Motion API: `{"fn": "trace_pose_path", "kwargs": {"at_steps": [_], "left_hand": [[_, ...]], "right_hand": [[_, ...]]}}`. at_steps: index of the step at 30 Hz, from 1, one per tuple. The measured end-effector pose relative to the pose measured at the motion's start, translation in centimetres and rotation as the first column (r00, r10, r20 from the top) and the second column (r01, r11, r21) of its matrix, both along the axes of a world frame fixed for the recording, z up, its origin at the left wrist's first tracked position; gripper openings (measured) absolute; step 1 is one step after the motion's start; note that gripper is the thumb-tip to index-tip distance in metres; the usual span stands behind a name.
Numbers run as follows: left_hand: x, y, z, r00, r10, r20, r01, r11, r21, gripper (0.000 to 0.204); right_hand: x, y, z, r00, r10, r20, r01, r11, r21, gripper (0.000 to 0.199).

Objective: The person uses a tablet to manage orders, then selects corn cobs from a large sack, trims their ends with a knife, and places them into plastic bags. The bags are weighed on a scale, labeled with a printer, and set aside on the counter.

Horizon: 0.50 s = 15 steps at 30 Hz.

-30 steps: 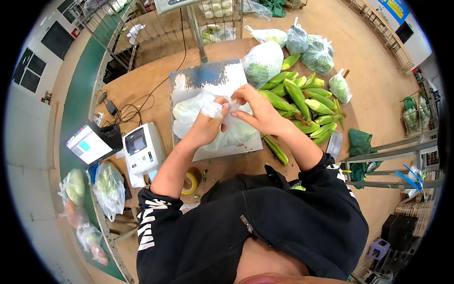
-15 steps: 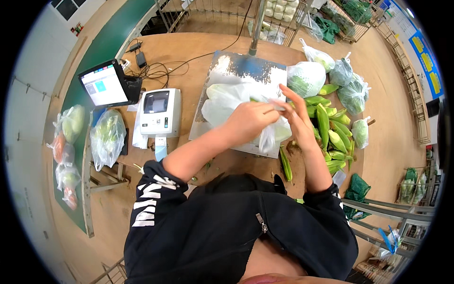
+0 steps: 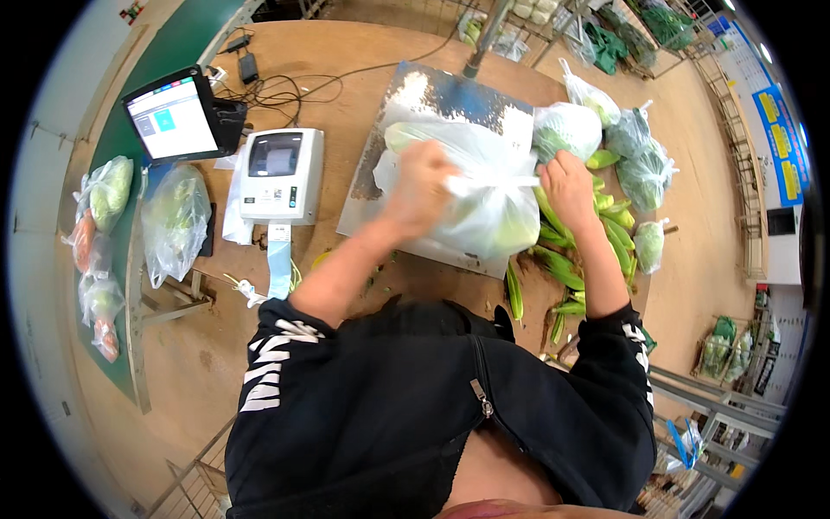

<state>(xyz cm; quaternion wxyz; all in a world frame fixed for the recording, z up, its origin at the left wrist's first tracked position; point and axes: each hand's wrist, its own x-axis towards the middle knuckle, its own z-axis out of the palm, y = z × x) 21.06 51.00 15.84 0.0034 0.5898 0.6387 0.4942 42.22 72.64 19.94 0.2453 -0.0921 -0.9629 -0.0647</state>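
My left hand (image 3: 421, 189), blurred by motion, looks curled into a fist around one twisted end of the translucent white plastic bag (image 3: 488, 227), and my right hand (image 3: 568, 186) pinches the other, with the gathered neck pulled taut between them. Under my hands the bag lies plump on the grey, paint-worn metal plate (image 3: 365, 212), its pale green, rounded contents pressing against the film. I judge it fairly weighty, soft outside but firm within; the thin film probably slides under my fingers and could split if I yank one end. For lifting, I would trust the bunched neck, with a palm beneath, over any loose fold. Just past my right wrist lie the long, green-husked corn ears (image 3: 619, 246), and farther off, near the plate's right corner, sits a rounded, cloudy plastic bag of greens (image 3: 566, 130).
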Motion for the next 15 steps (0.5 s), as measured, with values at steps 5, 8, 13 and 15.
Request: {"fn": "trace_pose_path", "kwargs": {"at_steps": [5,8,13,15], "left_hand": [[-3.2,-3.1,-10.4,0.945,0.116,0.306,-0.036,0.966,-0.255,0.021],[-0.6,-2.6,-1.9,0.92,-0.058,0.388,0.085,0.995,-0.054,0.04],[4.8,3.2,0.9,0.895,-0.239,0.378,0.368,0.874,-0.319,0.053],[4.2,4.4,-0.1,0.954,-0.21,0.215,0.263,0.929,-0.259,0.044]], "right_hand": [[1.3,1.4,-9.1,0.979,-0.204,0.028,0.205,0.962,-0.178,0.025],[1.0,-1.9,-2.7,0.907,-0.421,-0.005,0.248,0.544,-0.802,0.03],[-2.9,-9.9,3.5,0.932,0.353,-0.086,-0.351,0.812,-0.466,0.027],[-3.6,-7.9,2.7,0.96,0.178,-0.216,-0.278,0.526,-0.804,0.015]]}}
